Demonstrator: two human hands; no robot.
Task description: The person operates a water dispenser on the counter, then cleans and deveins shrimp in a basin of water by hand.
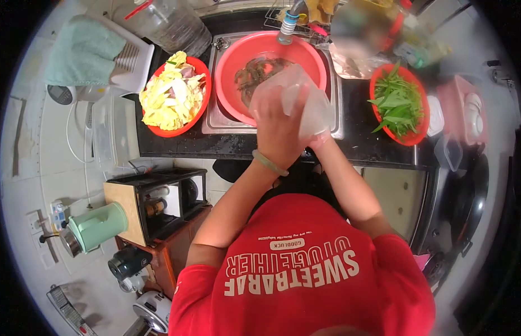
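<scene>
A translucent plastic container [315, 115] is held tilted over the front right of a pink basin [227, 67]. My left hand [278, 120], with a pale bangle at the wrist, is pressed against the container's left side, its fingers partly blurred. My right hand [319, 140] grips the container's lower edge; most of its fingers are hidden behind the plastic. Dark, shrimp-like pieces [250, 78] lie in water in the basin, which sits in a steel sink [218, 124] beneath the faucet [287, 31].
Left of the sink is a red basket [202, 106] of yellowish leaves [171, 98], with a large clear jar [179, 33] behind. On the right stand a red basket [421, 120] of green leaves [400, 106] and a pink container [459, 92] with white items.
</scene>
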